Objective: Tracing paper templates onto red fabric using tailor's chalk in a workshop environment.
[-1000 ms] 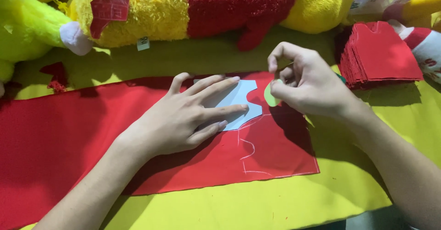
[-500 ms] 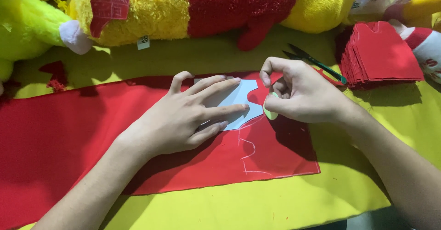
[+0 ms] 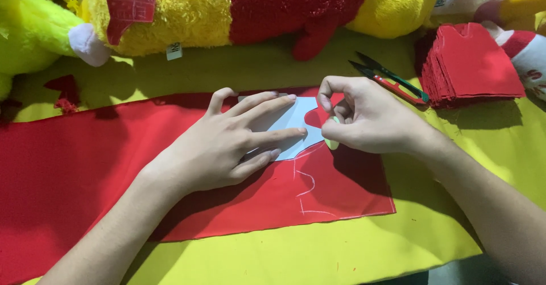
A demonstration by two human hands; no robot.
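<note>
My left hand (image 3: 227, 143) lies flat with fingers spread on a pale blue paper template (image 3: 293, 127), pressing it onto a long strip of red fabric (image 3: 74, 171). My right hand (image 3: 367, 117) pinches a small pale green piece of chalk (image 3: 331, 143) and holds its tip at the template's right edge. White chalk lines (image 3: 307, 188) run across the red fabric just below the template.
A stack of cut red fabric pieces (image 3: 475, 66) sits at the right, with small scissors (image 3: 392, 80) beside it. Yellow and red plush toys (image 3: 256, 9) lie along the back. Yellow cloth (image 3: 318, 251) covers the table. Red scraps (image 3: 65, 91) lie at the left.
My right hand has come down and to the left, bringing the chalk to the template's edge and uncovering the scissors. My left hand has stayed in place.
</note>
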